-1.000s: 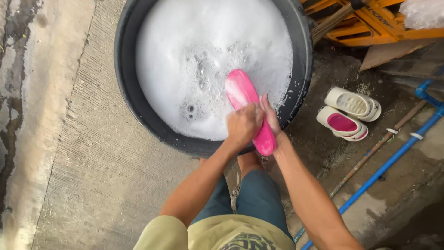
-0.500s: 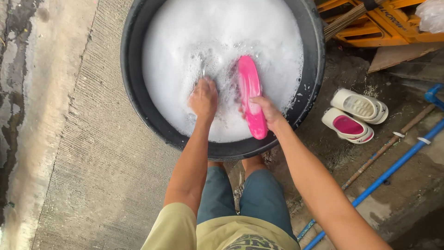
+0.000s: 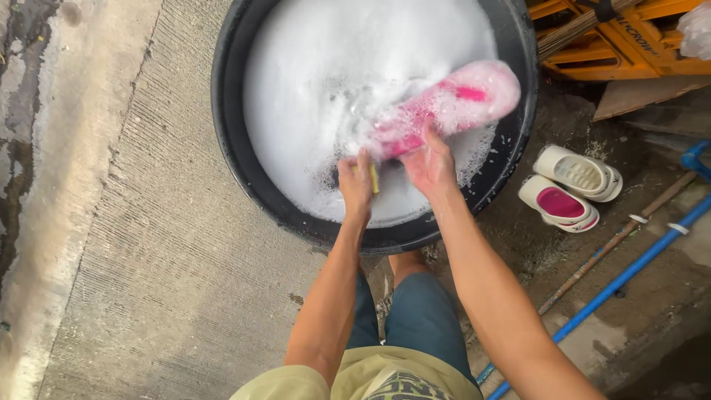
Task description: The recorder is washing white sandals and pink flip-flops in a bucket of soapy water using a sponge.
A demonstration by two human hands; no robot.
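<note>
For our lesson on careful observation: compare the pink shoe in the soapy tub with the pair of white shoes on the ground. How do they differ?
The pink shoe lies in the black tub, coated in foam; the white shoes sit on the ground beside the tub, free of foam. The right hand holds the pink shoe, with the left hand gripping something yellow beside it; no hand touches the white shoes. Colour differs: pink against white with pink insoles. Both are slip-on footwear.

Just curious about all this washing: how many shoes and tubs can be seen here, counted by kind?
Pink shoe, soapy, held over the suds: 1
White shoes on the ground, one upside down, one showing a pink insole: 2
Black tub of foam: 1
Total: 4
</note>
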